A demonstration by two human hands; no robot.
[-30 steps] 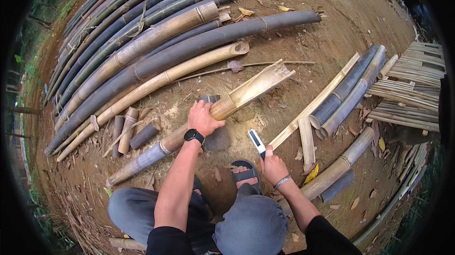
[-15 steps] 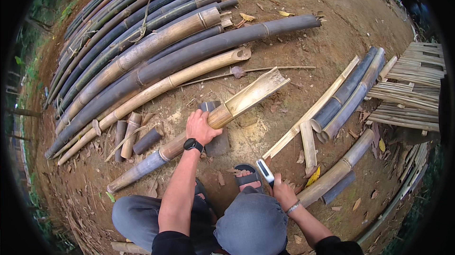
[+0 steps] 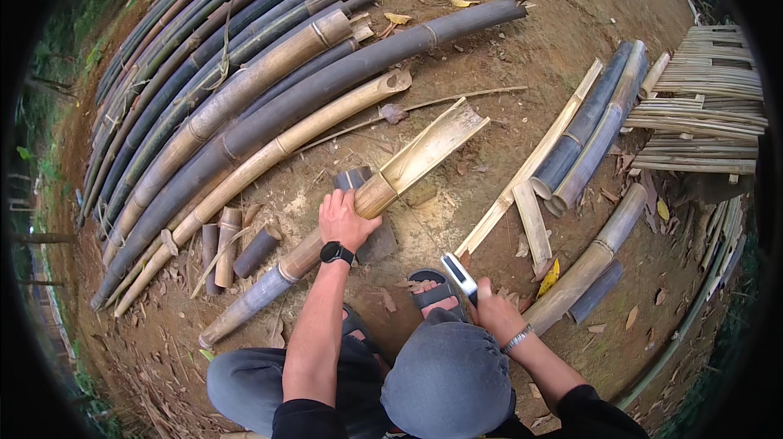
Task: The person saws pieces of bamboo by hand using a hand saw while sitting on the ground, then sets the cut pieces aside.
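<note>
My left hand (image 3: 347,220), wearing a black watch, presses and curls over a bamboo pole (image 3: 300,258) lying slantwise in front of me. The pole's far end is cut away into an open half-trough (image 3: 432,145); its near part is whole and greyish. Under it, crosswise, lies a short dark bamboo piece (image 3: 378,245). At the right of my foot, my right hand (image 3: 494,313) is closed round a tool with a white, dark-slotted end (image 3: 460,277). Its kind is unclear, as my fingers cover part of it. That tool is apart from the pole.
Long bamboo poles (image 3: 269,105) are stacked at the far left, beside short offcuts (image 3: 258,250). Split strips (image 3: 532,227), dark poles (image 3: 599,125) and a thick pole (image 3: 589,264) lie at right. A slatted bamboo rack (image 3: 701,105) stands at the far right. Sawdust (image 3: 432,219) covers the ground.
The whole view has shifted slightly with my head. My left hand stays on the pole, and my right hand still holds the white-ended tool low by my foot.
</note>
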